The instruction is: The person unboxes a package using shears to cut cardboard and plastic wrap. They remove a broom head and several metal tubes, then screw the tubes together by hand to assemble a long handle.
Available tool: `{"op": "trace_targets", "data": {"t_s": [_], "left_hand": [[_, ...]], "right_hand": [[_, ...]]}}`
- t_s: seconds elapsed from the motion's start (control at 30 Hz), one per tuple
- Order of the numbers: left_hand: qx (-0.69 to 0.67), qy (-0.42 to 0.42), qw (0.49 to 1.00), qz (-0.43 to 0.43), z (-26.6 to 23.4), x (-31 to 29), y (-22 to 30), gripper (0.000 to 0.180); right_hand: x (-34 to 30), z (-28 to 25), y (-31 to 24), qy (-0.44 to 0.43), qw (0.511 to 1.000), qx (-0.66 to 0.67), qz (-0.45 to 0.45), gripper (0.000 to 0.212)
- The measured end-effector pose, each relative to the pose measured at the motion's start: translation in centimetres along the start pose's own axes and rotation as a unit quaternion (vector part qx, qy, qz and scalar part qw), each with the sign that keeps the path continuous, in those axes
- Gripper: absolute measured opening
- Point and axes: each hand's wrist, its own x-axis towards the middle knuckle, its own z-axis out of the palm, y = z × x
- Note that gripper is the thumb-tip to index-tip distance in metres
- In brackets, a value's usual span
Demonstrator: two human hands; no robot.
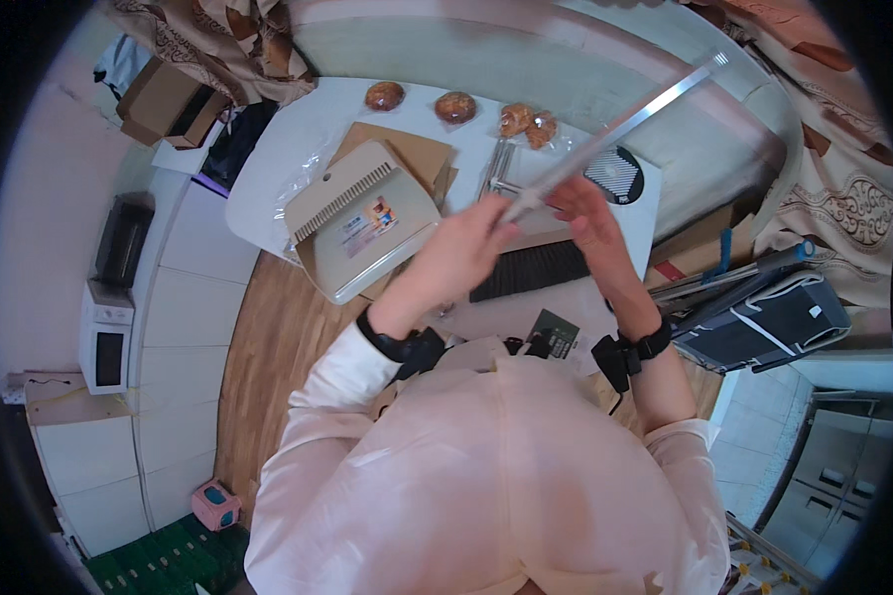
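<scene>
White table [414,113] on wooden floor [262,347], silver bar [637,121] above.

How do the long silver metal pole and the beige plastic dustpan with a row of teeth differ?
Shape: the long silver metal pole is straight and slim, while the beige plastic dustpan is broad.
Surface: the pole shines silver; the dustpan is beige and carries a coloured label.
Pose: the pole is held at a slant in the left hand; the dustpan lies over brown cardboard.

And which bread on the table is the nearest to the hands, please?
The rightmost bread, a pair of croissant-like pieces; the left bun and middle bun are round and lie farther away.
</scene>
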Motion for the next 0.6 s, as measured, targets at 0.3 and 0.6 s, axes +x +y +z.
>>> {"op": "trace_targets", "data": {"t_s": [0.3,0.6], "left_hand": [[0.102,0.092,0.990,0.011,-3.6,-1.2,-5.7,0.019],[-0.010,-0.059,0.976,-0.210,0.1,-10.4,-12.4,0.018]], "right_hand": [[1.0,-0.7,1.6,0.028,0.976,0.215,0.025,0.018],[-2.6,-4.5,0.1,0.065,0.944,0.324,0.004,0.022]]}}
